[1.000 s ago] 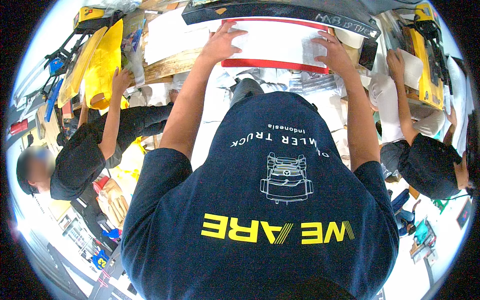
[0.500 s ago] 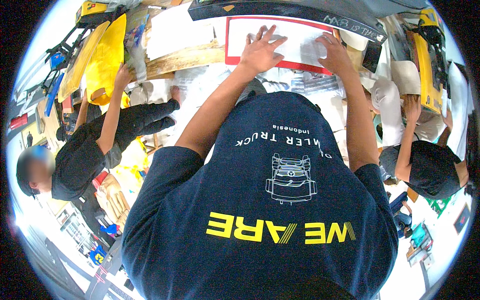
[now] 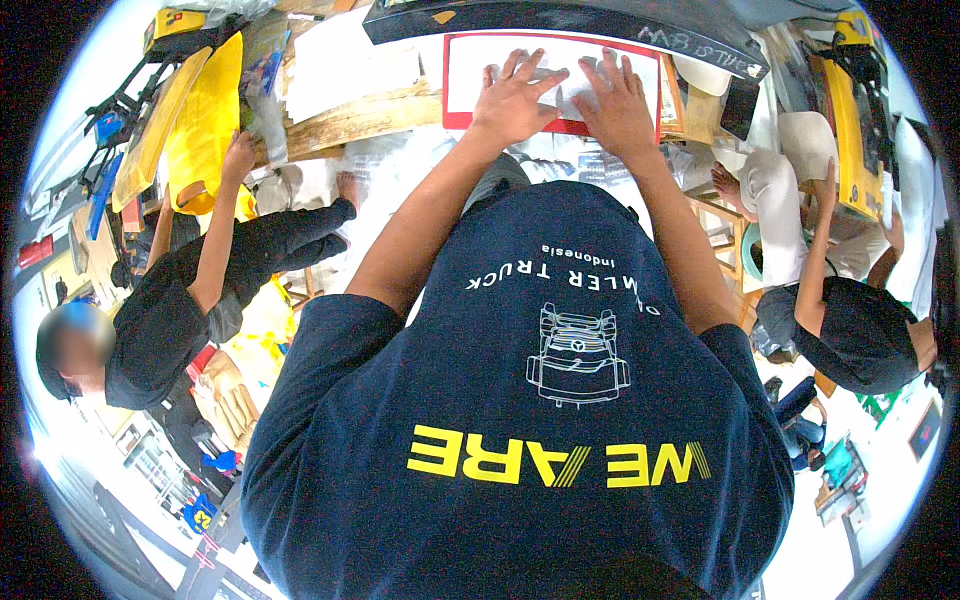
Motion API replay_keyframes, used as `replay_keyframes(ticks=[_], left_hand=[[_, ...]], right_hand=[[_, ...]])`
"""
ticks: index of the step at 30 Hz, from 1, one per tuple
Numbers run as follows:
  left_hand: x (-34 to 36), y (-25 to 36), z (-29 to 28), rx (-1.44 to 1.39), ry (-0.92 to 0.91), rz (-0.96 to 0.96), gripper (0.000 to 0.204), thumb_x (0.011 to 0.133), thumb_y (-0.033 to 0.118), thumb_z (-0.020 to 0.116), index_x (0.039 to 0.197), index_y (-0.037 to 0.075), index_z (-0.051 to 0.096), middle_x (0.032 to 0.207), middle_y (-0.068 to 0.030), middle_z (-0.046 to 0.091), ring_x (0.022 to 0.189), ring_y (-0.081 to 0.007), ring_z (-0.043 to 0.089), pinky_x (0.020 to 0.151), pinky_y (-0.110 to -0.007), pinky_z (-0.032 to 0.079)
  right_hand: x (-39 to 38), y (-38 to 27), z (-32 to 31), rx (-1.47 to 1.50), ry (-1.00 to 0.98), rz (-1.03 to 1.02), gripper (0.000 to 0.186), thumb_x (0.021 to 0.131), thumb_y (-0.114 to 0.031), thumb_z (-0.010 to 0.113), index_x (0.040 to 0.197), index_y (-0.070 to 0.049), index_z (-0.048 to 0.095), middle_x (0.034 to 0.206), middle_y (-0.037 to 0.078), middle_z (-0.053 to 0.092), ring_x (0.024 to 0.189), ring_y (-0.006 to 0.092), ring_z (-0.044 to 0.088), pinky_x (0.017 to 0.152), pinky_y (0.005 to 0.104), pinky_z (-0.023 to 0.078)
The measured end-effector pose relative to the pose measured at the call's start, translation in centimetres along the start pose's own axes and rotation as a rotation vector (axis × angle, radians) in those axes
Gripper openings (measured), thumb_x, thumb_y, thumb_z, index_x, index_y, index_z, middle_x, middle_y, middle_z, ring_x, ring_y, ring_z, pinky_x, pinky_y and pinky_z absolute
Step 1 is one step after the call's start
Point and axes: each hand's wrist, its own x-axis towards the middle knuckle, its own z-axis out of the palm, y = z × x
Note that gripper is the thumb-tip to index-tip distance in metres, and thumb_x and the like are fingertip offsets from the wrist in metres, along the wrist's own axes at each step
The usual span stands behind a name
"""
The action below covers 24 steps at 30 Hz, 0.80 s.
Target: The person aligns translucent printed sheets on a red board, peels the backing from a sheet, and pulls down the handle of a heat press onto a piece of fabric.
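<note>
On the table in front of me lies a white sheet (image 3: 462,80) within a red border (image 3: 456,121); whether the red is a frame or a larger sheet beneath, I cannot tell. My left hand (image 3: 513,105) rests on its middle, fingers spread. Just to the right, my right hand (image 3: 615,108) lies on the same sheet, its fingers stretched out and apart. Neither hand holds anything. The two thumbs point toward each other across a small gap.
A long black bar-shaped piece (image 3: 560,28) lies beyond the sheet. White papers (image 3: 350,65) cover the wooden table (image 3: 380,112) to the left. At left a person (image 3: 165,335) handles a yellow sheet (image 3: 205,120); another person (image 3: 850,335) works at right. A dark flat object (image 3: 740,108) lies nearby.
My right hand has moved left from the sheet's right edge onto its white surface, and its fingers have straightened. My left hand stays nearly in place on the sheet.
</note>
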Motion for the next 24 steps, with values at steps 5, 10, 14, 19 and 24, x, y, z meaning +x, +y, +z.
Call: replay_keyframes(ticks=[5, 10, 14, 19, 24], left_hand=[[0.0, -0.6, 0.7, 0.027, -0.008, 0.005, 0.057, 0.099, 0.047, 0.060, 0.154, 0.043, 0.046, 0.170, -0.0070, 0.029, 0.157, -0.0343, 0.024, 0.122, -0.067, 0.024], [-0.6, -3.0, 1.1, 0.035, 0.062, -0.054, 0.055, 0.103, 0.046, 0.055, 0.156, 0.039, 0.043, 0.172, -0.0083, 0.025, 0.158, -0.0322, 0.024, 0.125, -0.056, 0.022], [-1.1, -5.3, 1.0, 0.052, 0.162, -0.185, 0.060, 0.102, 0.052, 0.054, 0.158, 0.034, 0.042, 0.172, -0.0126, 0.022, 0.158, -0.0321, 0.023, 0.124, -0.059, 0.020], [-1.8, -7.1, 1.0, 0.048, 0.205, -0.182, 0.066, 0.099, 0.060, 0.055, 0.158, 0.035, 0.041, 0.172, -0.0124, 0.021, 0.157, -0.0345, 0.026, 0.121, -0.068, 0.022], [-2.0, -7.3, 1.1, 0.059, 0.213, -0.211, 0.069, 0.096, 0.066, 0.056, 0.157, 0.039, 0.041, 0.172, -0.0109, 0.022, 0.158, -0.0376, 0.022, 0.118, -0.074, 0.017]], right_hand=[[-0.7, -1.0, 1.2, -0.058, -0.032, 0.038, 0.062, 0.104, -0.050, 0.051, 0.161, -0.033, 0.035, 0.170, 0.017, 0.023, 0.153, 0.0523, 0.021, 0.122, 0.0657, 0.023], [-0.8, -0.7, 1.5, -0.034, 0.000, 0.028, 0.064, 0.103, -0.052, 0.053, 0.161, -0.033, 0.034, 0.171, 0.017, 0.022, 0.152, 0.0538, 0.023, 0.121, 0.0671, 0.024], [-0.8, -0.6, 1.6, -0.044, 0.022, 0.017, 0.065, 0.101, -0.052, 0.054, 0.161, -0.033, 0.035, 0.170, 0.016, 0.022, 0.151, 0.0544, 0.025, 0.119, 0.0676, 0.025], [-0.9, -0.4, 1.9, -0.014, 0.052, 0.002, 0.065, 0.101, -0.052, 0.055, 0.160, -0.033, 0.036, 0.170, 0.016, 0.023, 0.151, 0.0547, 0.026, 0.119, 0.0680, 0.026], [-1.1, -0.4, 1.8, 0.012, 0.064, 0.000, 0.065, 0.101, -0.052, 0.055, 0.160, -0.033, 0.037, 0.170, 0.016, 0.024, 0.151, 0.0552, 0.026, 0.119, 0.0686, 0.026]])
